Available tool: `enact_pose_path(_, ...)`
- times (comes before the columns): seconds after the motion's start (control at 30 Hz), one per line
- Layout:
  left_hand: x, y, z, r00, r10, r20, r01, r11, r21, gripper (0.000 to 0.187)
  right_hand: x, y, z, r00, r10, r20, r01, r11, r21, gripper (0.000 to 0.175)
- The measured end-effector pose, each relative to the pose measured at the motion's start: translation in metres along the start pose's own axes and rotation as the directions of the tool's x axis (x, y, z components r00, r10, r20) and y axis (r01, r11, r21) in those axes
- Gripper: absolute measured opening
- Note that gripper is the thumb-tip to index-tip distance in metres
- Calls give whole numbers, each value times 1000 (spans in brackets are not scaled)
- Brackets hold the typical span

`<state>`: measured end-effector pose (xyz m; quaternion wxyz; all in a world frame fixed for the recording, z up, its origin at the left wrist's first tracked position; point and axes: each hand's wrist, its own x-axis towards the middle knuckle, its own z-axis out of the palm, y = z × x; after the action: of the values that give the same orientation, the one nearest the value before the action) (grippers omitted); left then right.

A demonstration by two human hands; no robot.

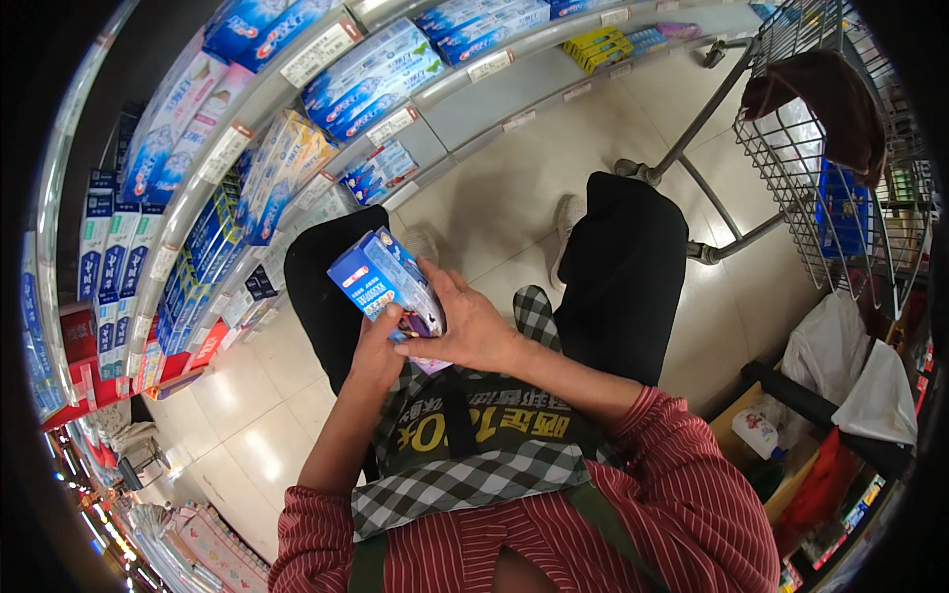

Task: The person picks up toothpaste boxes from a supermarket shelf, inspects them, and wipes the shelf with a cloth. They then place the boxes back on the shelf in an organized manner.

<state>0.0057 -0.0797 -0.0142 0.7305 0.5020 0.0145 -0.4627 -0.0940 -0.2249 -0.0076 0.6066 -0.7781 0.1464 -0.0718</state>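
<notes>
Several small blue cartons (pixel 382 278), stacked together and bearing writing, are held in both hands above my lap. My left hand (pixel 379 333) grips their near left side with the thumb across the front. On the other side, my right hand (pixel 467 319) presses its palm and fingers along their edge. A pink and purple carton end (pixel 430 364) shows beneath the hands. My knees are bent, in black trousers, and a dark apron with checked trim (pixel 467 482) lies over my lap. The far sides of the cartons are hidden.
Shelves with blue toothpaste boxes (pixel 371 78) curve along the front and left, their price-tag rails (pixel 393 126) near my knee. Yellow boxes (pixel 597 50) sit on the lowest shelf. At the right stand a wire shopping cart (pixel 786 163) and a case with white plastic bags (pixel 827 348).
</notes>
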Motion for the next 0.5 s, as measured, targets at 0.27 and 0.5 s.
enact_pose_path(0.27,46,3,8,957,-190,219,227,961,-156,67,-1,-12,-33,996,41,-82,-50,994,-102,109)
enact_pose_path(0.5,99,21,53,856,-343,388,338,938,83,102,-2,-17,-65,985,18,-169,-52,979,-199,110)
